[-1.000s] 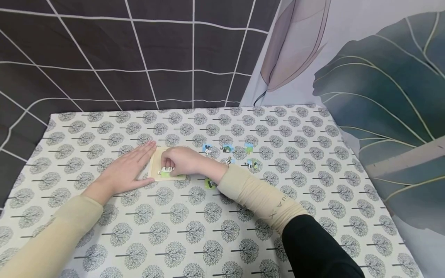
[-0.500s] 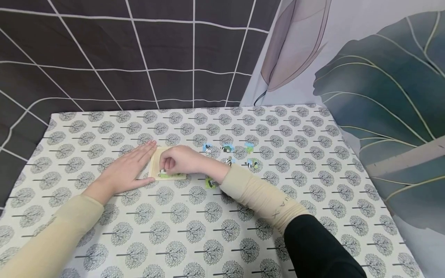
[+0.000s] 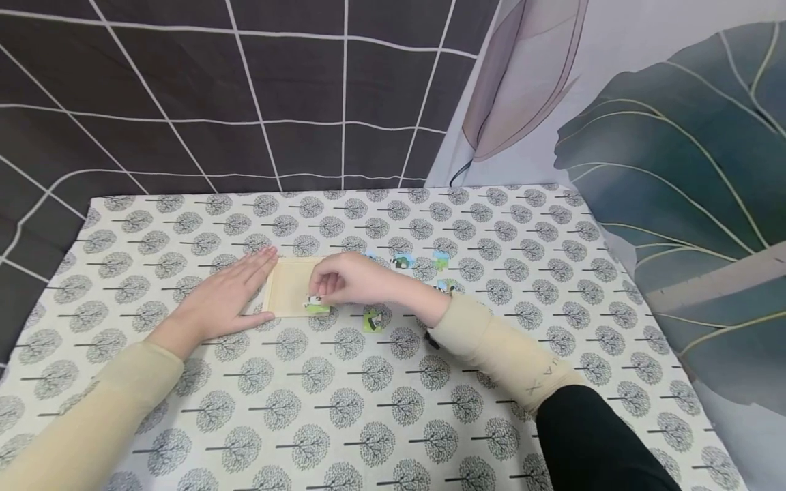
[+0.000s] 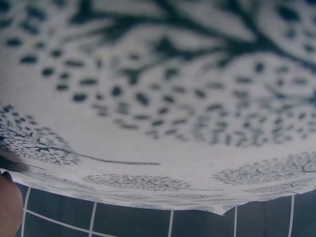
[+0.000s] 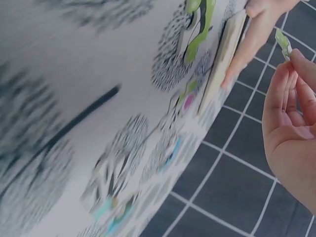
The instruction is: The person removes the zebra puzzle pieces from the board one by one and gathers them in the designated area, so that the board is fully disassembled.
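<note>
A shallow, light wooden puzzle tray lies on the tree-print cloth. My left hand rests along its left edge with fingers straight; in the right wrist view part of that left hand shows beside the tray. Over the tray's lower right corner, my right hand pinches a green-and-white puzzle piece between thumb and fingertips. The right wrist view shows this piece held upright at the fingertips, clear of the cloth. Its picture is too small to make out.
A green puzzle piece lies just right of the tray. Farther right are more loose pieces, such as a blue-and-green one, a small green one and one partly behind the right forearm. A dark gridded cloth hangs behind.
My right hand has shifted right, carrying the puzzle piece from the tray's lower left toward its lower right corner. The left hand has stayed in place.
</note>
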